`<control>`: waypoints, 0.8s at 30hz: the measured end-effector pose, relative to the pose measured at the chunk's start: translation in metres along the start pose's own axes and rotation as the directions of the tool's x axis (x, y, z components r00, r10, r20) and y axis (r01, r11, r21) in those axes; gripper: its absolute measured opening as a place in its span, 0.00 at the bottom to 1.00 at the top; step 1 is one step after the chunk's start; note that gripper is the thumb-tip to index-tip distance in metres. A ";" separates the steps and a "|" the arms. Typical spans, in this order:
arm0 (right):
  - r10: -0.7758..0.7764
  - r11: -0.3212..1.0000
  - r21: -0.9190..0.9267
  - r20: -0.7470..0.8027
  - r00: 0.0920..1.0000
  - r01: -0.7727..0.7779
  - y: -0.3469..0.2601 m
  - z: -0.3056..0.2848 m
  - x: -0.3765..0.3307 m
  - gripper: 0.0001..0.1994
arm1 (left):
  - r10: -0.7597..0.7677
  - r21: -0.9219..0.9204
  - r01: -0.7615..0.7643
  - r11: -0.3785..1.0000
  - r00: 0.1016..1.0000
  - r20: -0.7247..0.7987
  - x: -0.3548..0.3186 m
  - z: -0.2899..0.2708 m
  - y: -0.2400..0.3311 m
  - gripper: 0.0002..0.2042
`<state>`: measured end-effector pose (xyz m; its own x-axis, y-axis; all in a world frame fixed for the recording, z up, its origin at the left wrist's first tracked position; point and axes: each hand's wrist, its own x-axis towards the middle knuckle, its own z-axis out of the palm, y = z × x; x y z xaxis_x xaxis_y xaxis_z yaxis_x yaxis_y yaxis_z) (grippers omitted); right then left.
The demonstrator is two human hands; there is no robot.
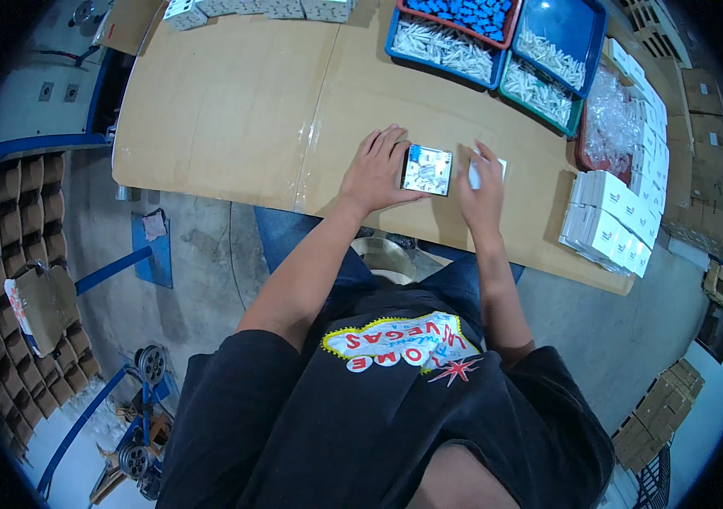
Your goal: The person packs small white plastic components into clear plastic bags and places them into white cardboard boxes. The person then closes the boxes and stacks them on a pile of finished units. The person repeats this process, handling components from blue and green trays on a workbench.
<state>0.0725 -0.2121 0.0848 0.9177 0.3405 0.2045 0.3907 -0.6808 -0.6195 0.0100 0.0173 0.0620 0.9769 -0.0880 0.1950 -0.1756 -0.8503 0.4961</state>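
Person's left hand (376, 174) lies flat on the cardboard-covered worktable (234, 102), fingers spread, fingertips & thumb against the left edge of a small square white device with printed face (427, 170). Not a closed grip, more a steadying touch; the device sits on the table approx. at the near-centre, btwn both hands.

Right hand (482, 191) is just right of the device, fingers curled down over a small white rectangular piece (488, 172). Fingers cover most of it, so can't tell if it's truly pinched or only pressed to the cardboard.

Far side of table: blue plastic tray of white stick-like parts (446, 47), red tray w/ small blue parts (467, 13), a second blue tray (561, 38) w/ more white parts, green tray of white parts (539, 89). Right of those, clear plastic bags (611, 119). Near right edge, a stack of small white cartons (611, 220), well apart from the right hand. More white cartons line the top edge (251, 8).

On the floor at left, a brown cardboard divider grid (22, 254).
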 end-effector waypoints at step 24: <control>0.575 0.163 0.968 0.063 0.816 -0.190 0.028 -0.094 -0.026 0.15 | -0.136 -0.938 0.348 0.016 0.930 0.342 -0.019 -0.046 0.057 0.42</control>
<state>0.0666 -0.3009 0.1331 0.9687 -0.0725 -0.2373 -0.1802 0.4523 -0.8735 -0.0244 -0.0057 0.1256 0.9738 -0.1441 -0.1758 0.2223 0.4426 0.8687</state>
